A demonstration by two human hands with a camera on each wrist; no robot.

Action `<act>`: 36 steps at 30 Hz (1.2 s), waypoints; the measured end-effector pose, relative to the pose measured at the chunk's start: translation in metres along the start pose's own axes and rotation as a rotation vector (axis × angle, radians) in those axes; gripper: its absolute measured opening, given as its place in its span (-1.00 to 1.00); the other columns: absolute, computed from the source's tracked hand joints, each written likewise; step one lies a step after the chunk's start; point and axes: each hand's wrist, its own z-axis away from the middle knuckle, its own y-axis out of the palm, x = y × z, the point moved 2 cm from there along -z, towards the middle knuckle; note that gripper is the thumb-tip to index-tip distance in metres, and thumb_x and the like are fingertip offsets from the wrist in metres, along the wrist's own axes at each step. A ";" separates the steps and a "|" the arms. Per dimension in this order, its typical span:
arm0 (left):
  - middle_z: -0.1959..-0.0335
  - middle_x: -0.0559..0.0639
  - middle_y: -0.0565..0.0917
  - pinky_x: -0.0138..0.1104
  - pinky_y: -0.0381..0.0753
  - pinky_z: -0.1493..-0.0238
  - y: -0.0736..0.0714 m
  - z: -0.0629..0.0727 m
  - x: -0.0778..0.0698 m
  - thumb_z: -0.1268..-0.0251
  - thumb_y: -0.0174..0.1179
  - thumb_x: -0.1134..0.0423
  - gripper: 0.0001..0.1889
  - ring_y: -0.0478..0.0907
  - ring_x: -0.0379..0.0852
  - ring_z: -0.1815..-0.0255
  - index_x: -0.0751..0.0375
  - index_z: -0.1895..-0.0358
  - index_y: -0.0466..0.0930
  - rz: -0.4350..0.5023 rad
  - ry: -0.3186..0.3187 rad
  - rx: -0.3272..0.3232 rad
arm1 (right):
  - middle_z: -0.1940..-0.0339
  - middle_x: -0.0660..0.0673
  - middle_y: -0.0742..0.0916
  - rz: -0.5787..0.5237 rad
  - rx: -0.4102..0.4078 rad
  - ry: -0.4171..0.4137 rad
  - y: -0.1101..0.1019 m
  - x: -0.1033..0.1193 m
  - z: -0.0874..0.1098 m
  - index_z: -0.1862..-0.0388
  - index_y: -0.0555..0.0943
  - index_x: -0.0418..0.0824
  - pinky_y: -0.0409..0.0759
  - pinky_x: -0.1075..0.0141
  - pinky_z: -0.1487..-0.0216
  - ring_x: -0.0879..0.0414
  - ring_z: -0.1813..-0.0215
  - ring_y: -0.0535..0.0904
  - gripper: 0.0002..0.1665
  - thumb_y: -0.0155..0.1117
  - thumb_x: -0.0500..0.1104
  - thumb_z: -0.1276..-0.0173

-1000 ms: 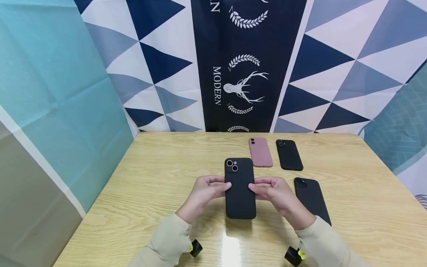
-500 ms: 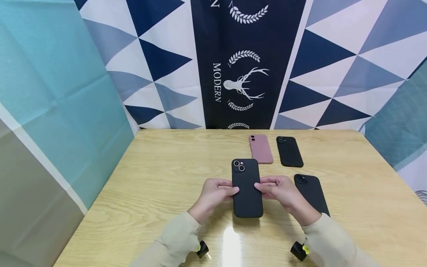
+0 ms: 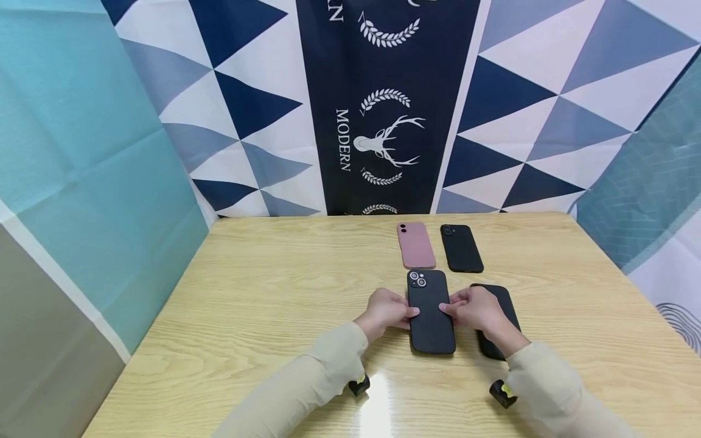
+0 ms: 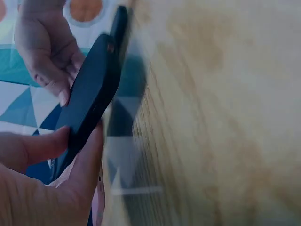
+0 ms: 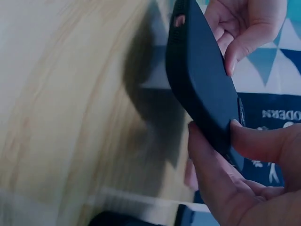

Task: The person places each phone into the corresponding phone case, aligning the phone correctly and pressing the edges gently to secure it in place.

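Both hands hold a phone in a black case (image 3: 431,322), its back with two ringed lenses facing up. My left hand (image 3: 386,311) pinches its left edge between thumb and fingers; my right hand (image 3: 474,308) pinches the right edge likewise. In the right wrist view the cased phone (image 5: 202,70) is tilted above the wood, and its bottom port shows. The left wrist view has the same phone (image 4: 91,89) edge-on, apart from its reflection on the table. Just right of it lies another black phone (image 3: 507,304), partly hidden by my right hand and wrist.
Behind the held phone lie a pink phone (image 3: 417,246) and a black phone (image 3: 462,249), side by side on the wooden table (image 3: 263,286). A patterned cloth (image 3: 378,109) hangs along the table's back edge, and a teal cloth (image 3: 109,182) hangs at its left.
Both hands have carried the cased phone to the right and lower, close beside the near black phone. The head view has shifted slightly; the other phones lie as before.
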 end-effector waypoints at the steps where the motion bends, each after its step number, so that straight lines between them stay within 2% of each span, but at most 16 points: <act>1: 0.40 0.12 0.71 -0.34 0.73 0.41 0.002 -0.002 0.000 -0.09 0.35 0.44 -0.92 0.76 0.00 0.38 0.42 0.41 0.66 -0.026 -0.006 0.002 | 0.27 -0.28 0.76 0.006 0.014 0.009 0.000 -0.003 -0.002 -0.03 0.53 -0.52 0.67 0.24 0.25 0.17 0.38 0.69 -0.46 0.36 -0.13 -0.24; 4: 0.47 0.11 0.70 -0.37 0.72 0.47 0.007 -0.006 -0.002 -0.07 0.35 0.47 -0.80 0.76 0.01 0.43 0.30 0.62 0.55 -0.090 -0.008 0.009 | 0.21 -0.32 0.74 0.010 0.054 0.020 0.000 -0.009 -0.008 -0.06 0.49 -0.55 0.67 0.26 0.25 0.19 0.37 0.67 -0.41 0.40 -0.15 -0.21; 7: 0.56 0.14 0.72 -0.39 0.68 0.56 0.011 -0.009 -0.005 -0.06 0.37 0.46 -0.68 0.74 -0.01 0.52 0.23 0.74 0.47 -0.180 0.016 -0.012 | 0.26 -0.27 0.73 0.028 0.057 0.024 -0.001 -0.013 -0.011 -0.06 0.49 -0.54 0.63 0.31 0.28 0.20 0.37 0.65 -0.40 0.43 -0.16 -0.17; 10: 0.68 0.11 0.70 -0.47 0.59 0.66 0.014 -0.010 -0.010 -0.04 0.41 0.37 -0.70 0.68 -0.11 0.67 0.25 0.75 0.55 -0.346 0.076 -0.052 | 0.40 -0.16 0.70 0.074 0.044 0.036 -0.001 -0.015 -0.010 0.08 0.54 -0.47 0.52 0.34 0.34 0.17 0.36 0.59 -0.50 0.45 -0.14 -0.14; 13: 0.79 0.02 0.63 -0.52 0.41 0.73 0.017 -0.008 -0.014 -0.03 0.44 0.27 -0.74 0.52 -0.23 0.79 0.26 0.71 0.64 -0.529 0.149 -0.082 | 0.41 -0.13 0.70 0.138 0.015 0.035 -0.002 -0.015 -0.006 0.12 0.57 -0.43 0.49 0.32 0.31 0.10 0.30 0.58 -0.51 0.47 -0.09 -0.13; 15: 0.78 -0.03 0.60 -0.52 0.33 0.71 0.018 -0.006 -0.016 -0.01 0.46 0.23 -0.76 0.43 -0.25 0.77 0.25 0.66 0.65 -0.642 0.192 -0.100 | 0.39 -0.18 0.72 0.181 -0.010 0.014 -0.001 -0.015 -0.004 0.14 0.61 -0.43 0.53 0.27 0.30 0.06 0.29 0.59 -0.51 0.47 -0.07 -0.11; 17: 0.69 -0.04 0.62 -0.50 0.34 0.66 0.018 -0.004 -0.018 0.02 0.47 0.20 -0.79 0.41 -0.24 0.70 0.25 0.55 0.67 -0.740 0.223 -0.120 | 0.34 -0.21 0.76 0.225 -0.040 -0.026 0.001 -0.013 -0.001 0.09 0.64 -0.44 0.59 0.24 0.27 0.06 0.28 0.64 -0.47 0.48 -0.07 -0.09; 21: 0.48 -0.05 0.69 -0.50 0.46 0.51 0.015 -0.001 -0.016 0.08 0.50 0.18 -0.72 0.47 -0.23 0.55 0.23 0.32 0.69 -0.850 0.232 -0.139 | 0.45 -0.17 0.78 0.268 -0.072 -0.076 0.008 -0.009 0.003 0.18 0.69 -0.41 0.58 0.27 0.34 0.10 0.37 0.65 -0.54 0.50 -0.08 -0.05; 26: 0.44 -0.03 0.70 -0.47 0.50 0.49 0.005 0.000 -0.014 0.08 0.50 0.16 -0.70 0.51 -0.21 0.51 0.24 0.29 0.69 -0.873 0.233 -0.180 | 0.48 -0.14 0.76 0.265 -0.083 -0.089 0.016 0.001 0.001 0.19 0.69 -0.42 0.53 0.32 0.41 0.13 0.42 0.61 -0.57 0.51 -0.12 -0.06; 31: 0.62 -0.01 0.67 -0.46 0.37 0.66 -0.008 0.000 -0.008 0.01 0.44 0.24 -0.82 0.42 -0.21 0.66 0.26 0.56 0.67 -0.781 0.252 -0.197 | 0.35 -0.21 0.74 0.251 -0.094 -0.125 0.017 0.008 -0.003 0.10 0.67 -0.41 0.49 0.33 0.42 0.07 0.35 0.59 -0.57 0.46 -0.15 -0.12; 33: 0.59 0.01 0.68 -0.47 0.39 0.62 -0.016 0.002 -0.004 -0.06 0.40 0.23 -0.82 0.45 -0.22 0.65 0.29 0.50 0.70 -0.712 0.267 -0.185 | 0.26 -0.28 0.73 0.265 -0.106 -0.155 0.015 0.011 -0.004 0.06 0.65 -0.40 0.56 0.25 0.35 -0.02 0.27 0.63 -0.55 0.43 -0.12 -0.16; 36: 0.32 0.06 0.75 -0.45 0.59 0.40 -0.033 0.008 -0.001 -0.16 0.35 0.12 -0.68 0.63 -0.17 0.41 0.33 0.16 0.69 -0.628 0.334 -0.164 | 0.09 -0.38 0.71 0.285 -0.115 -0.202 0.014 0.018 -0.001 -0.03 0.61 -0.40 0.63 0.08 0.19 -0.18 0.10 0.64 -0.47 0.37 -0.04 -0.23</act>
